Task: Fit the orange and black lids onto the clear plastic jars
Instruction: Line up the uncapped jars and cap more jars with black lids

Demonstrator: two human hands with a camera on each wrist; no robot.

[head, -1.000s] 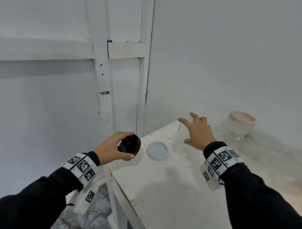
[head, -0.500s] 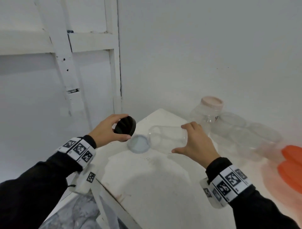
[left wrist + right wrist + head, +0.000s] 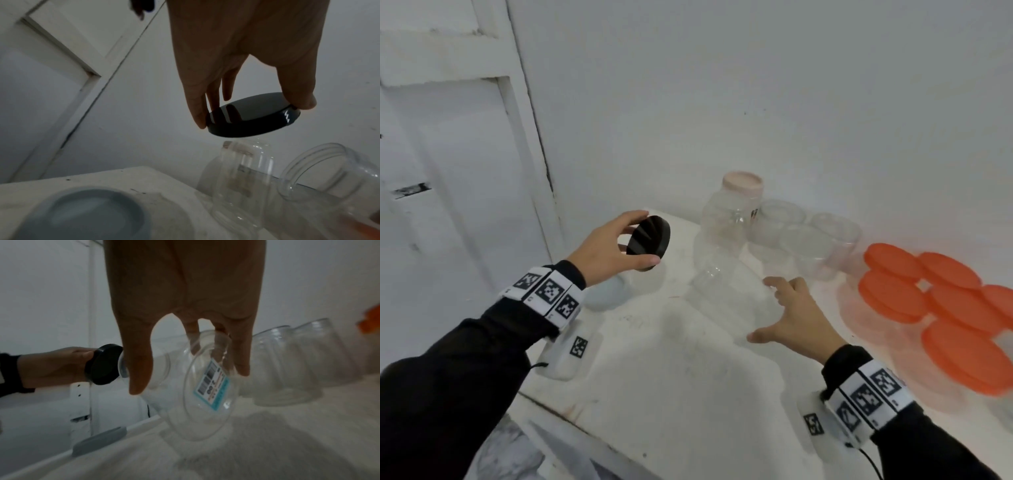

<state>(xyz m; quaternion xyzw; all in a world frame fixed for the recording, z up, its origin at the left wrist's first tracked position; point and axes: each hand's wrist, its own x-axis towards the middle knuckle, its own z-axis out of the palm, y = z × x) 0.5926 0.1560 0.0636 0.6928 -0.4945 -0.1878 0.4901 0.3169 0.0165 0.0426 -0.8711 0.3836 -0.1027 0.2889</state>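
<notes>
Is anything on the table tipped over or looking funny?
Yes. One clear jar is leaning over on its side because the right hand is tilting it, with its mouth turned toward the black lid held in the left hand. The other jars stand by the wall. Nothing looks spilled or broken.

The place reads as a bare, plain room, perhaps a storeroom or a simple work corner rather than a kitchen. A scuffed white bench [image 3: 654, 370] stands against an unadorned white wall [image 3: 756, 85], beside a chipped white panelled door [image 3: 448, 171], with no furnishings or appliances in view.
</notes>
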